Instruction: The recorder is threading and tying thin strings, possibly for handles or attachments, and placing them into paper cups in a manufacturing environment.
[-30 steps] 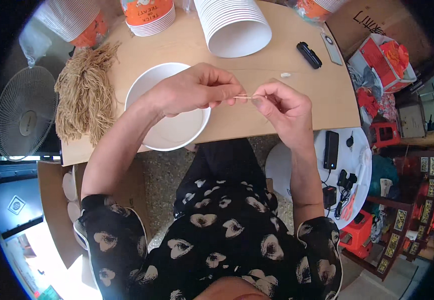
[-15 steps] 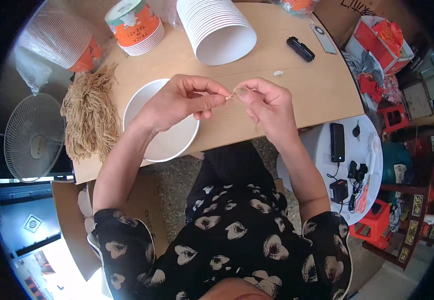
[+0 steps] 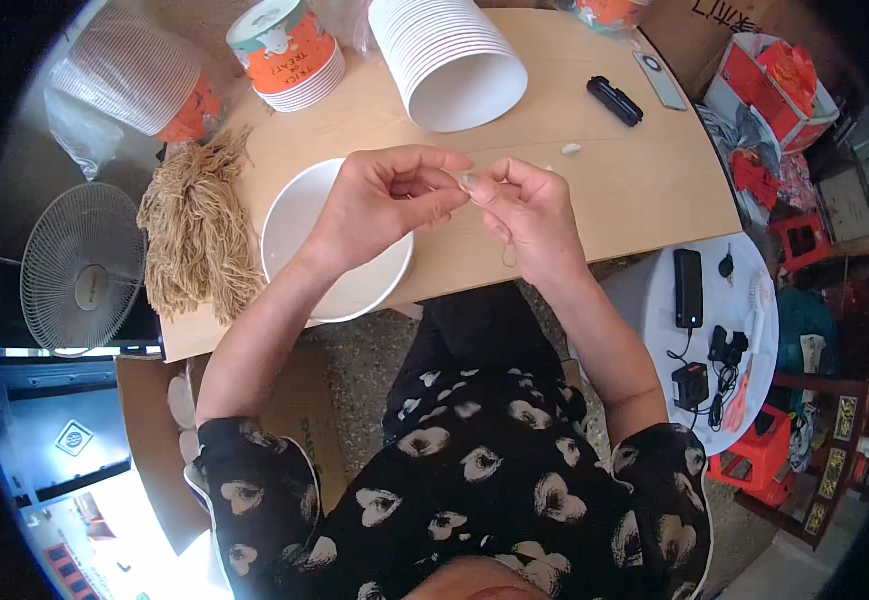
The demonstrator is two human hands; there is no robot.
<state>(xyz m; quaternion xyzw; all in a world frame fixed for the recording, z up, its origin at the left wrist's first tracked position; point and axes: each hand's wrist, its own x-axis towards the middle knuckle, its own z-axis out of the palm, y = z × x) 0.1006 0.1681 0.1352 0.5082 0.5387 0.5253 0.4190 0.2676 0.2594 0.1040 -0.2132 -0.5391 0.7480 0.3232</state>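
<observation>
Both hands meet above the table, their fingertips pinched together around a thin tan string [image 3: 510, 256]. A short loop of it hangs below my right hand [image 3: 533, 215]; the rest is hidden by my fingers. My left hand [image 3: 387, 205] is closed on the same string, thumb against the forefinger. Under my left hand and wrist stands a white paper bucket [image 3: 290, 225], partly covered by that arm. To its left, a thick bundle of tan strings [image 3: 195, 235] drapes over the table's edge.
Stacked white buckets [image 3: 445, 65] lie on their side at the back, near orange printed buckets [image 3: 290, 60]. A black clip-like object [image 3: 615, 100] lies at right. A fan [image 3: 85, 265] stands left; a round white stool [image 3: 645, 290] holds chargers and cables. An open carton [image 3: 160, 430] sits below.
My fingertips have drawn closer together, hiding the string crossing that showed between them. The whole view has shifted slightly, so the table and its things appear further right.
</observation>
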